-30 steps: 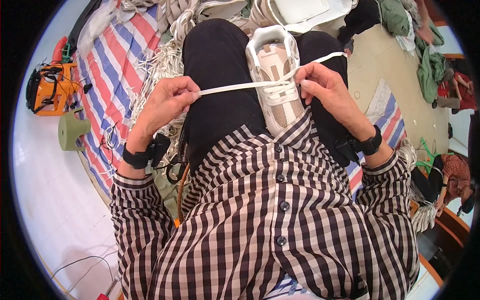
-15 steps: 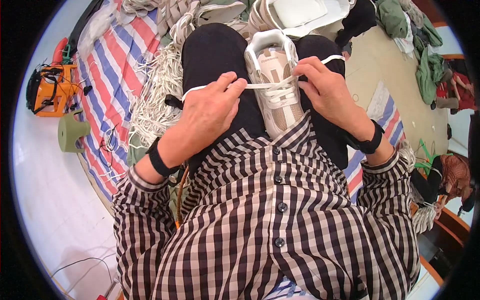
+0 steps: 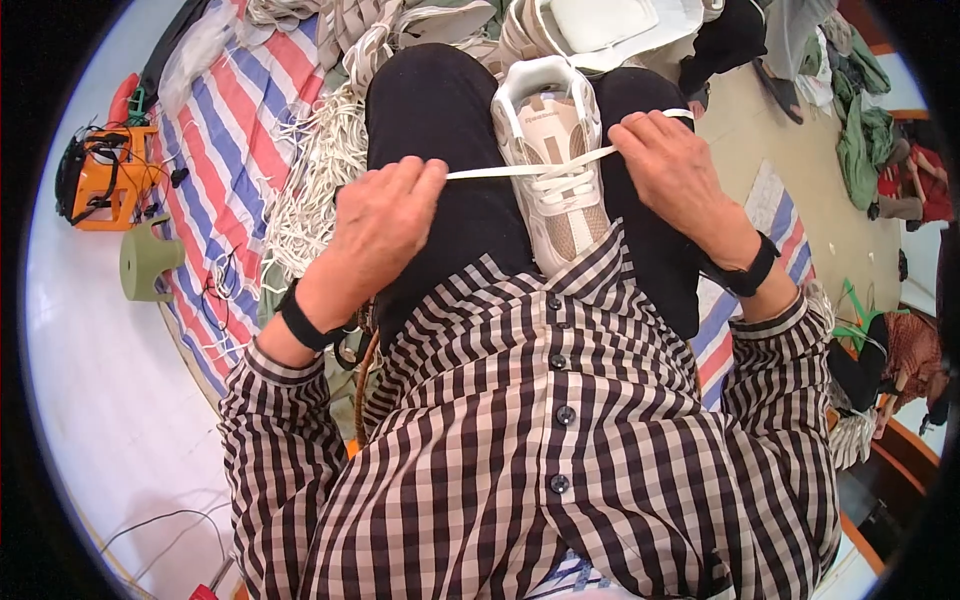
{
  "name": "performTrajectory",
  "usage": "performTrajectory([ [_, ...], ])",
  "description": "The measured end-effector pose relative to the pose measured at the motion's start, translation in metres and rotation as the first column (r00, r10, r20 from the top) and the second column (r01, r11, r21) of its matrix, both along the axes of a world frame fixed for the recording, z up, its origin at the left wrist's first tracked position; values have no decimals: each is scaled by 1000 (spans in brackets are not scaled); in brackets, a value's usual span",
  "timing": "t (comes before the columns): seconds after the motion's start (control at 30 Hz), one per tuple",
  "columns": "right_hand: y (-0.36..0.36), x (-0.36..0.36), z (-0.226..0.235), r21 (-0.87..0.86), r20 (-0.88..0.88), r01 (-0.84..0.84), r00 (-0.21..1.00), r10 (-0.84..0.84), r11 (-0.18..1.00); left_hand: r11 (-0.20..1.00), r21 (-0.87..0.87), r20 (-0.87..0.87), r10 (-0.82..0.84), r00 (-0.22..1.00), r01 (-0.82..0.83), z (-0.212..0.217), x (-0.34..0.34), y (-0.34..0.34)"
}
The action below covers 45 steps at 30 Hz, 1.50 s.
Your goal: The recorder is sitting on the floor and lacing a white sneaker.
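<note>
A beige and white sneaker (image 3: 552, 135) rests between my thighs, its opening away from me and its toe against my checked shirt. White lace crosses the lower part of its tongue in a few rows. My left hand (image 3: 388, 212) is closed on one end of the shoelace (image 3: 480, 174), pulled out taut to the left. The other end runs up to the right into my closed right hand (image 3: 672, 172), beside the shoe, and a loose piece passes over my right knee. Both hands are off the sneaker itself.
A heap of white laces (image 3: 318, 175) lies left of my leg on a striped sheet (image 3: 225, 130). Shoe uppers (image 3: 360, 40) and a white-lined container (image 3: 610, 30) are ahead. A green stool (image 3: 150, 260) and an orange stool (image 3: 105, 180) stand left. Other people are at the right.
My hands have moved apart, the left one outward to the left and the right one slightly to the right, drawing the lace tight. A person's leg has shifted at the upper right.
</note>
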State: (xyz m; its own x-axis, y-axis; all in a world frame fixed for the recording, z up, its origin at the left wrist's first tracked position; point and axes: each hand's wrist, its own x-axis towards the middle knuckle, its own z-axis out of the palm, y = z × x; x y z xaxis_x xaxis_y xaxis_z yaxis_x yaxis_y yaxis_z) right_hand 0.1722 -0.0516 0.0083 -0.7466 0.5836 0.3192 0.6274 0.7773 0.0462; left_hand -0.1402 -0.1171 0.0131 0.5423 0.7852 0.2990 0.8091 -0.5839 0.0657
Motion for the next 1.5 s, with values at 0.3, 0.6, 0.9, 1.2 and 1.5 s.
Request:
performTrajectory([
  [0.3,23,78,9,168,9,383,921,-390,908,925,-142,-180,325,928,-352,-25,-93,-38],
  [0.6,13,222,7,105,-128,669,742,-658,735,767,-137,-404,534,743,-626,-73,-221,-59],
  [0.9,-49,450,-7,69,-151,852,523,-839,519,543,-110,-225,802,553,-832,-98,-351,-115],
  [1.2,-100,488,-52,24,-166,934,356,-920,357,774,188,-822,461,335,-604,-80,-489,-213],
  [1.5,-171,493,-70,-180,-162,955,209,-964,237,170,-306,-172,958,230,-937,-134,-501,-226],
])
